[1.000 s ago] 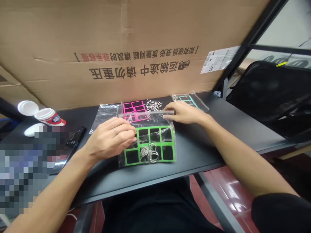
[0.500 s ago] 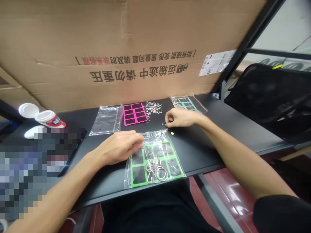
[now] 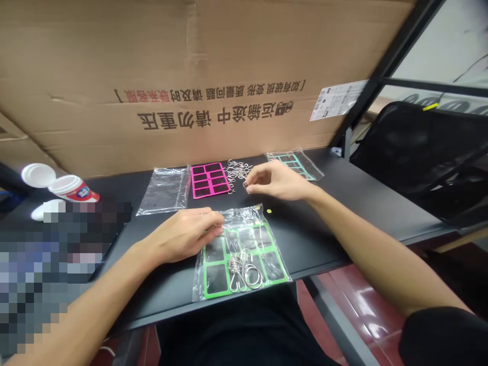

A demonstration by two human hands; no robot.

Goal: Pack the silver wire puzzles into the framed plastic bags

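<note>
My left hand (image 3: 186,233) pinches the upper left edge of a clear plastic bag (image 3: 244,217) lying near the table's front edge. Inside that bag is a sheet of dark labels with a green frame (image 3: 215,279), with metal rings and hooks (image 3: 244,272) bunched at its lower middle. My right hand (image 3: 280,180) is closed, thumb and fingers together on a small metal hook, mostly covered by the fingertips. It hovers beside a loose pile of metal hooks (image 3: 237,170). Left of the pile lies a pink-framed label sheet (image 3: 209,180).
A flat clear bag (image 3: 163,190) lies at the back left, and a bag with a teal-framed sheet (image 3: 297,163) at the back right. A tipped red-and-white tub (image 3: 78,190) lies far left. A yellow dot (image 3: 269,211) is on the table. Cardboard (image 3: 190,56) stands behind.
My right hand has moved left and slightly back, toward the loose hooks, with the small metal hook at its fingertips. My left hand stays on the bag's edge. The view has shifted slightly.
</note>
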